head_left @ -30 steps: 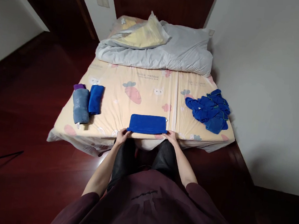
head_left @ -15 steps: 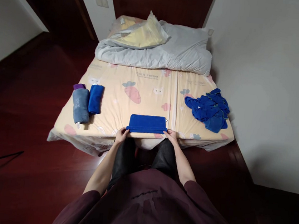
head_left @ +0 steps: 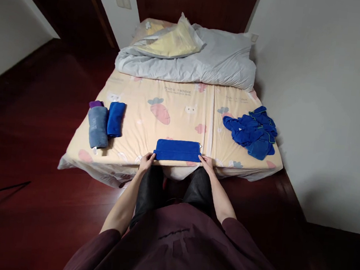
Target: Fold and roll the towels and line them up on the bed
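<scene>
In the head view, you have one blue towel lying flat at the near edge of the bed, between your knees and the printed carrot, its long side running across you. Your left hand pinches the left end of its turned-up near edge, and your right hand pinches the right end, thumb and fingers closed on the cloth. To do this fold well, you'd best keep both ends level, pull lightly outward so the strip stays straight, and press the crease evenly; the left end seems to stick out slightly, so square it up. Counting up: two hands, one towel between them, and three bundles to the left, one purple bundle, one grey bundle and one blue bundle. To the right sits one crumpled blue heap; you cannot tell how many cloths it holds.
</scene>
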`<state>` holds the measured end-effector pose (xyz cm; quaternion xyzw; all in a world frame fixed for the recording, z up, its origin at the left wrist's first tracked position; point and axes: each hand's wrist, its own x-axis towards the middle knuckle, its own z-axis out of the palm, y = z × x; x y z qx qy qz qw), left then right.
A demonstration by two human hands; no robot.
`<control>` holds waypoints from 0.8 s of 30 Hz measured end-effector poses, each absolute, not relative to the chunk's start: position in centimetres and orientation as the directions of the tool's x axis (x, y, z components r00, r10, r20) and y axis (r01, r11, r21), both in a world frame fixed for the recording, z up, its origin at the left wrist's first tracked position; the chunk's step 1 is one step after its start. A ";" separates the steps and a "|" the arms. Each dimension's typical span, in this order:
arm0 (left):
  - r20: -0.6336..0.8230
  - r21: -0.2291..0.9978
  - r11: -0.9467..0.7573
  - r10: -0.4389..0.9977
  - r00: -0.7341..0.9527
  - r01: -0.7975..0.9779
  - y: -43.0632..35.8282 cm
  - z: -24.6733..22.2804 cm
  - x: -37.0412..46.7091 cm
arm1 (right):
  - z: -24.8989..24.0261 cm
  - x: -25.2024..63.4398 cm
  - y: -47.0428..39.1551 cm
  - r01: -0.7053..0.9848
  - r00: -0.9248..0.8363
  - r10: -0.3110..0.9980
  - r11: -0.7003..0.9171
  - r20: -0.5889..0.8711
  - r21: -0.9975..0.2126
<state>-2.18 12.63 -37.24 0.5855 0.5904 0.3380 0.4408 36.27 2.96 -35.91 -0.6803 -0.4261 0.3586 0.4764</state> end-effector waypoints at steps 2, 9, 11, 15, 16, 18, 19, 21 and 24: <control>-0.126 0.919 0.091 0.990 0.068 0.382 12.6 -37.3 -2.2 | -36.0 36.3 3.0 0.225 0.385 0.919 -0.185 -0.088 -0.957; -0.126 0.925 0.110 0.992 0.021 0.365 12.8 -37.7 -2.1 | -36.5 36.4 3.2 0.204 0.424 0.899 -0.209 -0.106 -0.957; -0.138 0.921 0.123 0.990 0.014 0.370 12.8 -37.7 -2.2 | -36.7 36.4 3.3 0.193 0.430 0.894 -0.223 -0.122 -0.956; -0.143 0.910 0.122 0.989 0.024 0.396 12.9 -37.6 -2.2 | -37.2 36.5 3.6 0.144 0.434 0.888 -0.233 -0.150 -0.962; -0.139 0.908 0.117 0.990 0.026 0.402 12.9 -37.5 -2.2 | -37.2 36.4 3.7 0.128 0.441 0.885 -0.231 -0.153 -0.965; -0.132 0.905 0.109 0.991 0.028 0.411 12.9 -37.3 -2.0 | -37.2 36.3 3.8 0.096 0.463 0.872 -0.226 -0.158 -0.969; -0.131 0.903 0.108 0.991 0.027 0.415 12.9 -37.3 -2.0 | -37.1 36.3 3.9 0.081 0.473 0.866 -0.226 -0.162 -0.971; -0.131 0.899 0.108 0.991 0.024 0.425 12.9 -37.2 -1.9 | -37.0 36.2 4.0 0.063 0.484 0.858 -0.228 -0.170 -0.972; -0.130 0.894 0.112 0.991 0.013 0.433 13.0 -37.3 -1.8 | -36.9 36.2 4.2 0.085 0.479 0.860 -0.243 -0.175 -0.966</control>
